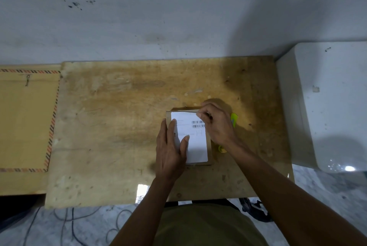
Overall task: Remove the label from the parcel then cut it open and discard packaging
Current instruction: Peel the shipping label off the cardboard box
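A small brown cardboard parcel point(209, 146) lies flat on the worn wooden table point(119, 126). A white label point(196, 142) with barcodes covers most of its top. My left hand point(170, 150) lies flat on the parcel's left side, fingers spread over the label's left edge. My right hand point(216, 124) is at the label's far right corner, thumb and fingertips pinched on that corner. A yellow-green cutter point(234, 119) lies on the table just right of the parcel, mostly hidden under my right hand and wrist.
A large brown envelope point(25, 122) with a striped border lies at the table's left. A white appliance or bin point(327, 106) stands to the right of the table. Cables point(69, 224) run across the floor below the front edge. A grey wall is behind.
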Motion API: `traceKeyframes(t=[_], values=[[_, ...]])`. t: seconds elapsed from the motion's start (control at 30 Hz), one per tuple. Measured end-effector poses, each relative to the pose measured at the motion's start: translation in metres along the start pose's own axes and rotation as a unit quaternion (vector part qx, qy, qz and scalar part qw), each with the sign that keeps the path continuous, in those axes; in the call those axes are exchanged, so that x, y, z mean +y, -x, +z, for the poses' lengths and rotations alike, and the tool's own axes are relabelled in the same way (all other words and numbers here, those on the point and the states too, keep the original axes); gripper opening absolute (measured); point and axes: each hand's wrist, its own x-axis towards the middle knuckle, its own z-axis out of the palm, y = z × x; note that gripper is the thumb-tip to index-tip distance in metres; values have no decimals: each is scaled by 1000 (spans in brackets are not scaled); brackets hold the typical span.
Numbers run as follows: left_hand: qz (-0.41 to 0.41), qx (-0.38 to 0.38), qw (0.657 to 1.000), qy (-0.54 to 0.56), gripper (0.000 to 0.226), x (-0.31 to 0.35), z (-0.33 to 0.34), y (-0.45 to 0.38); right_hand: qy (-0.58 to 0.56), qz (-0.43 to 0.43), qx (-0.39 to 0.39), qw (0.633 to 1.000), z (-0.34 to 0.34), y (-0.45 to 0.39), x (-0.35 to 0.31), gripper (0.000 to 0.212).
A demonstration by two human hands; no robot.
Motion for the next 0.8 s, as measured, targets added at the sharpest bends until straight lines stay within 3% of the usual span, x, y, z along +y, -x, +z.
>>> traceKeyframes(t=[0.37,0.63,0.8], values=[[-10,3,999,46,76,4,-2,1,-31,72,-19,997,-7,8,-1,14],[-6,23,999,40,76,1,-2,1,-70,85,-76,991,-13,14,-5,12],[4,27,998,57,74,-1,-4,2,-129,133,-27,982,-13,17,-6,15]])
